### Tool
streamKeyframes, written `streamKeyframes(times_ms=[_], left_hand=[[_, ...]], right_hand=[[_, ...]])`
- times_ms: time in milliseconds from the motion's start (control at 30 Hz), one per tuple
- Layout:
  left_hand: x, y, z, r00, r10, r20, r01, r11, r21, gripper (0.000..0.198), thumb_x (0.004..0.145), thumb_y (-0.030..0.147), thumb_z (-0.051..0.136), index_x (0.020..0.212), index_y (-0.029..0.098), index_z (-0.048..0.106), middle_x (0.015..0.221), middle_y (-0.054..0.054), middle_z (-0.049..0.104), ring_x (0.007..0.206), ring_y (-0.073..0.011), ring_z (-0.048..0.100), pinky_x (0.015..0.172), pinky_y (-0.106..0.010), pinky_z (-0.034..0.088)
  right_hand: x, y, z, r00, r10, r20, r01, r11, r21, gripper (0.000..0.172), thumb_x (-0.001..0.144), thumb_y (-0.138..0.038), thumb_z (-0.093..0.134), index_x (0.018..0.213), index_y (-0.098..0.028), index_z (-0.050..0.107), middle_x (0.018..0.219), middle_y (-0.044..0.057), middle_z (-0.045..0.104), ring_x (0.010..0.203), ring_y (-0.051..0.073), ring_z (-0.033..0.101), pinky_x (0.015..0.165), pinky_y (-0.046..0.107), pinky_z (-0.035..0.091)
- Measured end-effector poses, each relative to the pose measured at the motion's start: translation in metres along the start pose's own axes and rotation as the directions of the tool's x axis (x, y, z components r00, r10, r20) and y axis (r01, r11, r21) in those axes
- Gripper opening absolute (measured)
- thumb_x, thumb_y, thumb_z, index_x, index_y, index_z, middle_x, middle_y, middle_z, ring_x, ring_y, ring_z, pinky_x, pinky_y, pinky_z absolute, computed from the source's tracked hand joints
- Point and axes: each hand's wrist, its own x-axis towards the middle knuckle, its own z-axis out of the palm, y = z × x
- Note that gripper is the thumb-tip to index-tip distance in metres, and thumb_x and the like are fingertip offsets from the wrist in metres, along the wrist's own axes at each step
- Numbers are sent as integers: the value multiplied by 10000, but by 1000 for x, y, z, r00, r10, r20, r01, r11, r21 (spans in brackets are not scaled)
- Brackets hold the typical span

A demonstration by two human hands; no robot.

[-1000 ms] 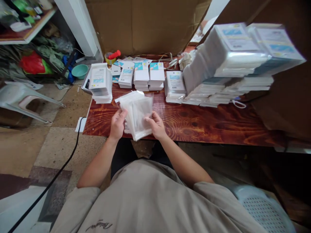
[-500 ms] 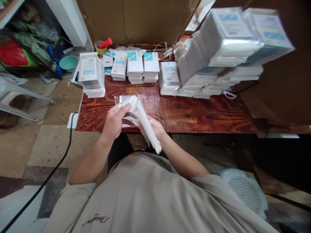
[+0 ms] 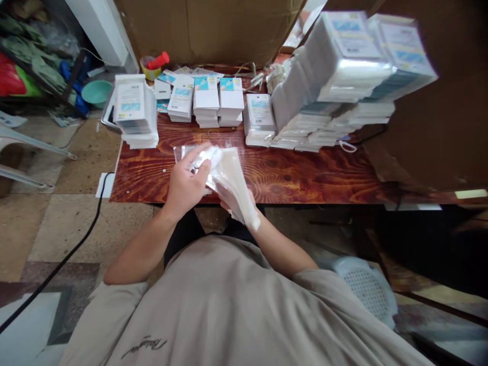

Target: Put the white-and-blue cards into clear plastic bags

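Above the front edge of the wooden table (image 3: 312, 178), I hold a thick wad of clear plastic bags (image 3: 233, 170), bent and tilted down toward me. My left hand (image 3: 188, 183) is closed on the upper left part of the wad, thumb and fingers pressing the shiny film. My right hand (image 3: 251, 200) grips the wad from beneath and behind, with most of its fingers hidden by the plastic. Behind the bags stand stacks of printed cards (image 3: 206, 101) with blue and white faces. A rubber band (image 3: 213, 134) lies on the wood.
A stack of bagged cards (image 3: 133, 109) sits at the table's left end, and tall piles (image 3: 343, 56) lean at the right. Cardboard (image 3: 213, 30) walls the back. A black cable (image 3: 76, 254) runs across the floor, left. A pale stool (image 3: 366, 290) stands at lower right.
The wad of bags has turned and fanned, showing more of its broad face. My left hand has shifted slightly right over it. The whole view has drifted a little to the right.
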Motion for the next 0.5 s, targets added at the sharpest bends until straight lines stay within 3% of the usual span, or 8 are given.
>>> streamKeyframes(times_ms=[100, 200, 333, 500], left_hand=[[1, 9, 13, 998, 19, 54, -23, 996, 86, 124, 884, 264, 681, 922, 226, 792, 1004, -64, 751, 1067, -261, 685, 923, -373, 574], [5, 18, 23, 997, 80, 18, -82, 983, 165, 53, 841, 267, 758, 860, 218, 759, 971, -57, 727, 997, -234, 658, 915, -350, 540], [11, 22, 29, 996, 90, 18, -92, 971, 223, 285, 721, 365, 916, 840, 210, 709, 958, -50, 693, 921, -206, 623, 860, -315, 507], [14, 9, 19, 996, -51, 72, 47, 997, 58, 275, 807, 406, 838, 957, 195, 743, 936, -39, 715, 754, -152, 618, 693, -272, 508]], right_hand=[[3, 0, -2, 998, -66, 5, 66, 997, 36, 320, 827, -539, 662, 830, -242, 542, 605, -60, 474, 456, 91, 299, 401, 225, 241], [4, -4, 5, 996, -76, 43, 74, 996, 40, 295, 832, -513, 667, 844, -250, 535, 587, -78, 393, 452, 94, 246, 399, 233, 201], [0, -10, 20, 992, -126, 27, 124, 991, 48, 318, 777, -489, 736, 792, -243, 536, 586, -71, 362, 457, 97, 254, 405, 243, 223], [-6, -15, 25, 993, -120, -14, 120, 992, 39, 324, 752, -508, 752, 814, -234, 589, 578, -59, 410, 455, 98, 265, 398, 244, 232]])
